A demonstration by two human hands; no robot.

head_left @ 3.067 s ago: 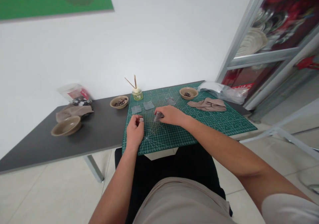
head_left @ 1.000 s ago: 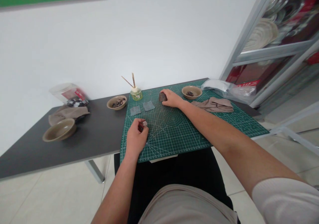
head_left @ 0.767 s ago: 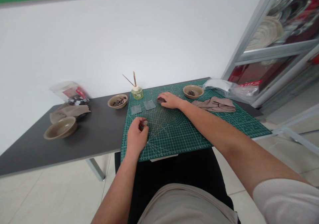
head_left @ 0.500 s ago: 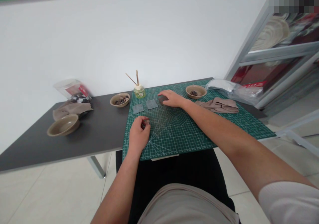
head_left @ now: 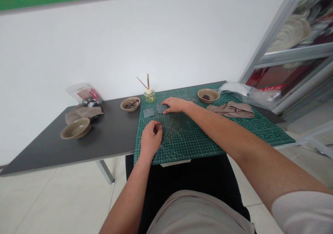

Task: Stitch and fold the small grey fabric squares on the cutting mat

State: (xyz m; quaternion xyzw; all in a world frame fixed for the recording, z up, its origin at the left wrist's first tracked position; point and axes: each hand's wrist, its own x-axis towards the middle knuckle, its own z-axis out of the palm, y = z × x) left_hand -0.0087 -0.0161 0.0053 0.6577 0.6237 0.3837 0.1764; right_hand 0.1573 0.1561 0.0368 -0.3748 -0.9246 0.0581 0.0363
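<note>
My left hand (head_left: 151, 139) rests near the left side of the green cutting mat (head_left: 192, 142), fingers curled round something small that I cannot make out. My right hand (head_left: 176, 105) reaches farther back, its thumb and fingers at the right edge of a thin grey square (head_left: 160, 108) lying on the mat. Just left of that lies a second grey square (head_left: 148, 113). Behind my right wrist another greyish flat piece (head_left: 189, 98) shows in part.
Beige bowls stand around: one with small dark pieces (head_left: 130, 104), one at right (head_left: 208, 95), one at far left (head_left: 76, 129). A reed diffuser (head_left: 150, 95) stands by the wall. Brown cloths (head_left: 231, 109), a plastic bag (head_left: 249, 93) and a tub (head_left: 83, 92) lie about.
My right hand has moved a little left, onto the grey square beside the leftmost one. My left hand stays in place, still curled. The whole view has shifted slightly.
</note>
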